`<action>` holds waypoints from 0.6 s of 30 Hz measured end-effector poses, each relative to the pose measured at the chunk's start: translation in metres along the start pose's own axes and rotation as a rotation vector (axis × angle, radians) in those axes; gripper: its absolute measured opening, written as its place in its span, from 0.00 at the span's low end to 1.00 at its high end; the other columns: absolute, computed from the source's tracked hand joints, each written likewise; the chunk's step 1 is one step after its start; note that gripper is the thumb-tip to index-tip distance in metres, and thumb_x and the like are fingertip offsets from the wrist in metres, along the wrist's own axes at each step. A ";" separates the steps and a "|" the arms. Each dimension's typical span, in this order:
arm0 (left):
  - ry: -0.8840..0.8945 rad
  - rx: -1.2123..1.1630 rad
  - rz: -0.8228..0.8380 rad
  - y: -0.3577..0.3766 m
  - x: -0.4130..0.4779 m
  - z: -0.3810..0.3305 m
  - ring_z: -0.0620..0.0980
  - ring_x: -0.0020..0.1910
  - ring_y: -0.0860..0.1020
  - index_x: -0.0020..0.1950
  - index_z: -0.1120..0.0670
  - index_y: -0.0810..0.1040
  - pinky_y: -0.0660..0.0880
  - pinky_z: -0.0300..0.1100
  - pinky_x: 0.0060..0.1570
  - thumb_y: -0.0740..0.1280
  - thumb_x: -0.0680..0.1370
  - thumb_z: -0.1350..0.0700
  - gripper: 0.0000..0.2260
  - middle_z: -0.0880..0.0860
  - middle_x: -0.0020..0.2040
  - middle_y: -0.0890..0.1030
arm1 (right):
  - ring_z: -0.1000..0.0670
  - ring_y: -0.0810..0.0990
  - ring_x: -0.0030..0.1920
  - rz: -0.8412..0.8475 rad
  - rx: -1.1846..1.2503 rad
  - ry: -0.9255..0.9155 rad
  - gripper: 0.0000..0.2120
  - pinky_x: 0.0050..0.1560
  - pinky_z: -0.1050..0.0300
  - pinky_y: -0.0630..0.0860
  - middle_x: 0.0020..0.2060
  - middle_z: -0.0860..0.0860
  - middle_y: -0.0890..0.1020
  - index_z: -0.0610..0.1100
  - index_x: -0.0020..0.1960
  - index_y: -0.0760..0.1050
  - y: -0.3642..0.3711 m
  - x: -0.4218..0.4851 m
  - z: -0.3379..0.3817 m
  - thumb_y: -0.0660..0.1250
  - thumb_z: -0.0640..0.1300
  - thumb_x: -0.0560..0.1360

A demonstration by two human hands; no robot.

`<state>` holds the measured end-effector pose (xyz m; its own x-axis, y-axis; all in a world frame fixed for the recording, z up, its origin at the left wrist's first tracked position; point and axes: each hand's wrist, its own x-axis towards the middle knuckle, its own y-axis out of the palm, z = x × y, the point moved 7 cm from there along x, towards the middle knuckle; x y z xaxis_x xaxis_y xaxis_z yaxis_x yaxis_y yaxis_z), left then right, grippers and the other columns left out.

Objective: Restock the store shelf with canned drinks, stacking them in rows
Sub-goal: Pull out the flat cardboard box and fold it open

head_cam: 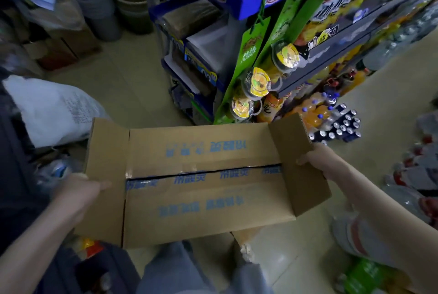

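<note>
A brown cardboard box with blue printing hangs in front of me, held between both hands, its end flaps unfolded outward. My left hand grips the left flap, thumb on top. My right hand grips the raised right flap at its edge. A dark slit runs along the box's top seam; its contents are hidden. Dark canned drinks stand in rows on the floor at the foot of the store shelf on the right.
Orange soda bottles and yellow-lidded cups crowd the shelf end. A blue display rack stands ahead. A white sack lies left; bottled packs lie on the floor at right. Stacked buckets sit far left.
</note>
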<state>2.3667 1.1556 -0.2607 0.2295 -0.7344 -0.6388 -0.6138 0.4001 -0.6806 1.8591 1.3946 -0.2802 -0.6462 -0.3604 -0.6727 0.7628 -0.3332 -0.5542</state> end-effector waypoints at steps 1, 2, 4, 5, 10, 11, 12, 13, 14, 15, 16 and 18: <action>0.018 -0.053 -0.026 0.006 -0.012 0.000 0.66 0.49 0.79 0.53 0.64 0.77 0.77 0.60 0.51 0.75 0.70 0.58 0.16 0.65 0.50 0.80 | 0.39 0.81 0.45 0.006 -0.006 -0.002 0.20 0.43 0.45 0.81 0.48 0.39 0.80 0.38 0.57 0.73 -0.006 0.000 -0.005 0.70 0.30 0.67; 0.038 -0.080 -0.028 0.013 -0.029 0.001 0.65 0.48 0.79 0.51 0.62 0.77 0.77 0.60 0.52 0.75 0.70 0.58 0.13 0.64 0.49 0.80 | 0.40 0.81 0.46 0.006 -0.014 -0.018 0.19 0.44 0.46 0.80 0.48 0.39 0.80 0.38 0.57 0.74 -0.014 0.004 -0.012 0.69 0.30 0.67; 0.070 -0.105 -0.033 0.034 -0.062 0.006 0.62 0.47 0.79 0.44 0.59 0.76 0.76 0.59 0.53 0.75 0.70 0.59 0.09 0.62 0.48 0.80 | 0.40 0.81 0.45 -0.001 -0.040 -0.045 0.17 0.46 0.48 0.79 0.48 0.39 0.80 0.37 0.56 0.75 -0.030 0.012 -0.025 0.69 0.30 0.68; 0.064 -0.159 -0.048 0.044 -0.073 0.008 0.61 0.46 0.79 0.40 0.58 0.75 0.77 0.56 0.53 0.74 0.71 0.60 0.09 0.62 0.46 0.80 | 0.41 0.80 0.45 -0.010 -0.060 -0.056 0.18 0.46 0.48 0.79 0.47 0.39 0.80 0.38 0.57 0.75 -0.040 0.015 -0.030 0.69 0.30 0.68; 0.058 -0.210 -0.038 0.095 -0.115 0.017 0.58 0.45 0.80 0.44 0.61 0.79 0.79 0.53 0.48 0.73 0.68 0.60 0.08 0.61 0.43 0.81 | 0.39 0.80 0.45 -0.026 -0.176 -0.153 0.27 0.44 0.46 0.80 0.48 0.37 0.79 0.46 0.61 0.73 -0.075 0.047 -0.050 0.68 0.29 0.66; 0.042 -0.213 -0.029 0.105 -0.121 0.021 0.57 0.45 0.80 0.49 0.63 0.80 0.79 0.50 0.45 0.73 0.69 0.60 0.11 0.61 0.47 0.82 | 0.38 0.80 0.45 -0.042 -0.212 -0.157 0.27 0.46 0.44 0.80 0.48 0.36 0.79 0.46 0.62 0.74 -0.081 0.053 -0.055 0.69 0.29 0.65; 0.028 -0.203 -0.015 0.114 -0.128 0.024 0.55 0.45 0.78 0.55 0.64 0.78 0.77 0.45 0.42 0.72 0.71 0.59 0.14 0.60 0.51 0.81 | 0.38 0.80 0.45 -0.052 -0.237 -0.158 0.27 0.46 0.42 0.80 0.48 0.36 0.80 0.45 0.61 0.74 -0.086 0.059 -0.059 0.69 0.29 0.64; 0.001 -0.188 0.001 0.126 -0.134 0.028 0.53 0.45 0.75 0.60 0.64 0.76 0.73 0.42 0.40 0.71 0.73 0.59 0.17 0.58 0.53 0.79 | 0.39 0.80 0.44 -0.063 -0.259 -0.157 0.27 0.46 0.44 0.79 0.47 0.36 0.80 0.44 0.61 0.75 -0.088 0.059 -0.060 0.69 0.29 0.64; -0.018 -0.193 0.013 0.138 -0.138 0.031 0.51 0.45 0.72 0.63 0.63 0.74 0.70 0.40 0.39 0.70 0.75 0.58 0.19 0.57 0.53 0.77 | 0.40 0.79 0.42 -0.068 -0.265 -0.161 0.25 0.43 0.48 0.78 0.46 0.36 0.79 0.42 0.60 0.75 -0.089 0.056 -0.061 0.68 0.28 0.66; -0.035 -0.212 0.028 0.148 -0.142 0.034 0.50 0.45 0.72 0.66 0.62 0.71 0.69 0.39 0.39 0.69 0.76 0.58 0.21 0.56 0.53 0.76 | 0.41 0.78 0.42 -0.076 -0.269 -0.149 0.22 0.40 0.52 0.76 0.45 0.36 0.78 0.40 0.59 0.75 -0.091 0.053 -0.063 0.68 0.27 0.67; -0.036 -0.209 0.037 0.158 -0.145 0.035 0.51 0.49 0.74 0.69 0.61 0.69 0.69 0.39 0.40 0.69 0.76 0.57 0.23 0.56 0.55 0.76 | 0.41 0.77 0.42 -0.087 -0.266 -0.135 0.19 0.38 0.54 0.74 0.44 0.37 0.78 0.38 0.58 0.75 -0.092 0.053 -0.067 0.68 0.27 0.68; -0.054 -0.207 0.050 0.177 -0.146 0.042 0.55 0.60 0.74 0.72 0.61 0.65 0.69 0.40 0.46 0.68 0.77 0.56 0.26 0.57 0.66 0.74 | 0.41 0.77 0.42 -0.096 -0.272 -0.088 0.14 0.42 0.50 0.75 0.44 0.37 0.77 0.33 0.54 0.75 -0.094 0.058 -0.083 0.68 0.28 0.68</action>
<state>2.2564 1.3563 -0.3031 0.2322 -0.6837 -0.6918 -0.7659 0.3099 -0.5634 1.7521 1.4772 -0.3079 -0.7061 -0.4165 -0.5727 0.6692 -0.1277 -0.7321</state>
